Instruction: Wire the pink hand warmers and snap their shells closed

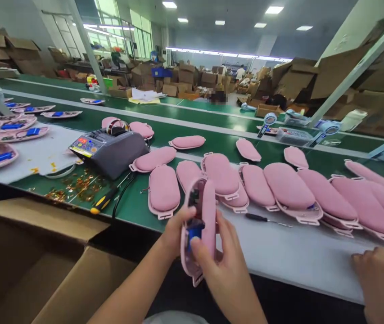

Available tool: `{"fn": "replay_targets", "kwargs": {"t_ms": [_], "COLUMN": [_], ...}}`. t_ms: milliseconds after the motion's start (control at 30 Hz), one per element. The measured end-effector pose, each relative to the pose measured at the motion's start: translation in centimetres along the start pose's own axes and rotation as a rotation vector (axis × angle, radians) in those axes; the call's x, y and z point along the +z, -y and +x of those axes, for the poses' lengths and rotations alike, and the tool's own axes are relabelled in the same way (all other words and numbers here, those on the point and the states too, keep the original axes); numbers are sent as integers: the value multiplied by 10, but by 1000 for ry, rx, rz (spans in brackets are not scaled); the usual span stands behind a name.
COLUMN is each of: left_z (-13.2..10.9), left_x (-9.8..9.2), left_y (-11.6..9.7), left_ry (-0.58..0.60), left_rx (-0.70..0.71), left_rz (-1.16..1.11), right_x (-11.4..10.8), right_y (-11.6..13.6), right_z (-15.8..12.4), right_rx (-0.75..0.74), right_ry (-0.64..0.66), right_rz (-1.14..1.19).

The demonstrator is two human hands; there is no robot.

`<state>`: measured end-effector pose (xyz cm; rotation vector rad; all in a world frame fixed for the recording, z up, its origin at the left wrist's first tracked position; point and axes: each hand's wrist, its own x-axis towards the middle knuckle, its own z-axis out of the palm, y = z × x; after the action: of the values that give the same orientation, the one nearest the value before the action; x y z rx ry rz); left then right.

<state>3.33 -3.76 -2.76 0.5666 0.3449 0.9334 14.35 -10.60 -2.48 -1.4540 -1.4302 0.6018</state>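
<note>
Between my hands is a pink oval device case (208,216), tilted on edge and held above the table's front edge. Its two shells are parted on the left side, so a blue battery (194,234) and some dark parts show inside. My left hand (176,229) grips the left shell, thumb at the gap. My right hand (222,256) closes around the other shell, with its thumb pressed by the blue battery. Just beyond, several pink cases (164,189) lie on the bench, and a dark-handled screwdriver (257,217) rests to the right.
A dark tape dispenser (110,150) stands at left, near a yellow-and-black screwdriver (102,202) and amber tape scraps (80,184). Open half-shells with blue batteries (19,130) lie far left. Another person's hand (382,274) is at right. A cardboard box (77,270) stands below, front left.
</note>
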Motion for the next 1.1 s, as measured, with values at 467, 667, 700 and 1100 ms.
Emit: {"fn": "replay_targets", "kwargs": {"t_ms": [467,667,700,1100], "left_z": [-14,-7,-6,1], "left_x": [-45,-37,-36,-32], "left_y": [-1,-5,-5,18], "left_ry": [-144,109,135,-86], "left_rx": [-76,-107,-97,-131], "left_rz": [-298,-344,-348,-377], "right_x": [-27,-28,-26,10], "right_y": [-19,-19,-19,-21], "right_z": [20,24,23,26], "right_rx": [-53,-316,-368,-534], "right_ry": [-232,-273,-279,-105], "right_rz": [-484,-586,-595,-517]}}
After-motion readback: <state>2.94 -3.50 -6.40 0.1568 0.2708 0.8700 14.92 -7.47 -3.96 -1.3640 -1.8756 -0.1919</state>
